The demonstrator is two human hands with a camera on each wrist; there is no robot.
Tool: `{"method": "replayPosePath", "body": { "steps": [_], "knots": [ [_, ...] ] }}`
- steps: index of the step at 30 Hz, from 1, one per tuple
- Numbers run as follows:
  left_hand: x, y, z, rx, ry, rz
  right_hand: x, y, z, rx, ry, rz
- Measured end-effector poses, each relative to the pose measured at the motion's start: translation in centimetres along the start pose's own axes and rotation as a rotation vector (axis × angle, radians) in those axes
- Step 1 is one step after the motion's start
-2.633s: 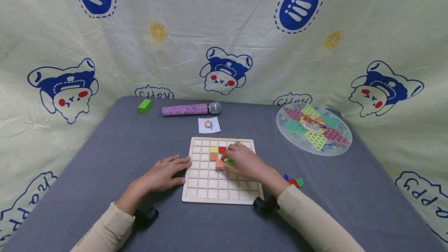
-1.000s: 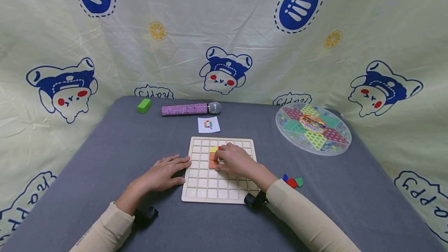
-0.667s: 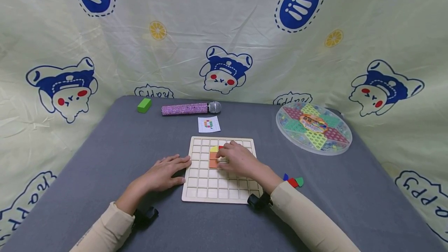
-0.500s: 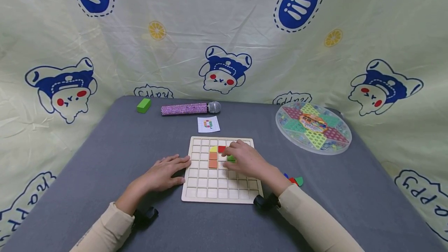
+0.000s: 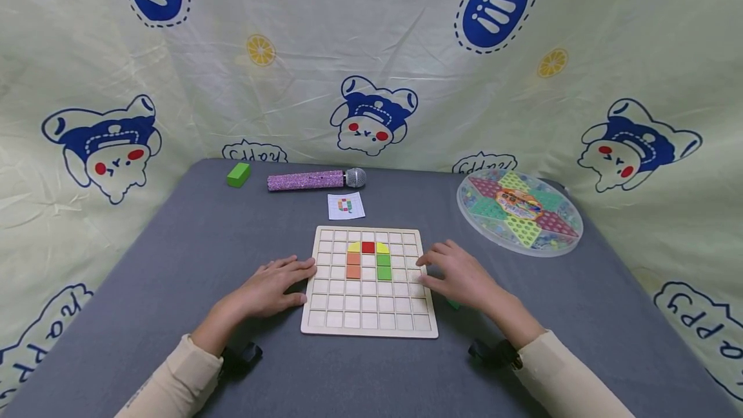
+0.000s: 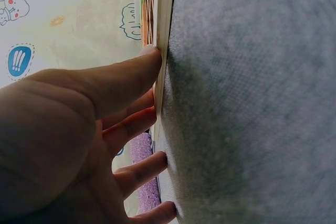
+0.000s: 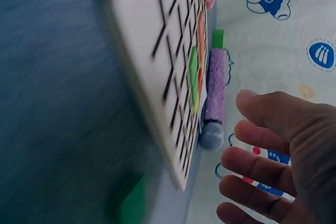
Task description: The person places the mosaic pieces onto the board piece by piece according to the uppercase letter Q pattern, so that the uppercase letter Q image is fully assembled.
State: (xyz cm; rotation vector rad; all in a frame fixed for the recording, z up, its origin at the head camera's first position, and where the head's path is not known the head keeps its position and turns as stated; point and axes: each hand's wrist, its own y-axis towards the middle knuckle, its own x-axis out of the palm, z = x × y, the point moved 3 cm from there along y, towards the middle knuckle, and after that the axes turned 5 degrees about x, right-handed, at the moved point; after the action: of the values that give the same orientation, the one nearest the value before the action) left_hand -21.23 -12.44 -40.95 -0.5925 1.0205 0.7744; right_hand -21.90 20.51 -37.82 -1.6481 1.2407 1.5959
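Observation:
A wooden grid board [image 5: 351, 321] lies on the table, with two orange squares [image 5: 353, 264], a red square [image 5: 368, 248], yellow pieces [image 5: 382, 248] and two green squares [image 5: 384, 266] in its cells. My left hand [image 5: 275, 288] rests at the board's left edge, thumb and fingertips against the rim, as the left wrist view also shows. At the right edge, my right hand [image 5: 461, 276] is raised with loosely bent fingers and holds nothing. Beneath it a loose green piece [image 5: 453, 304] peeks out; the other loose pieces there are hidden by the hand.
Behind the board lies a small pattern card [image 5: 346, 206]. Farther back are a glittery purple microphone [image 5: 307, 180] and a green block [image 5: 238, 175]. A round clear game box [image 5: 520, 213] sits at the back right. A printed curtain [image 5: 290, 82] hangs behind the table.
My right hand set the second orange square below the first, let go, and moved right off the board, uncovering the green squares and right yellow piece. My left hand stayed still.

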Motion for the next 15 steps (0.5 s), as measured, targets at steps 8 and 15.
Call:
{"method": "replayPosePath", "body": {
  "steps": [8,15],
  "knots": [
    [0.0,0.0,0.0,0.002,0.002,0.002,-0.1,-3.4,1.8,0.019,-0.027,-0.021],
    [0.0,0.0,0.0,0.008,0.003,0.006,0.1,-5.6,2.2,-0.001,-0.006,-0.058]
  ]
}}
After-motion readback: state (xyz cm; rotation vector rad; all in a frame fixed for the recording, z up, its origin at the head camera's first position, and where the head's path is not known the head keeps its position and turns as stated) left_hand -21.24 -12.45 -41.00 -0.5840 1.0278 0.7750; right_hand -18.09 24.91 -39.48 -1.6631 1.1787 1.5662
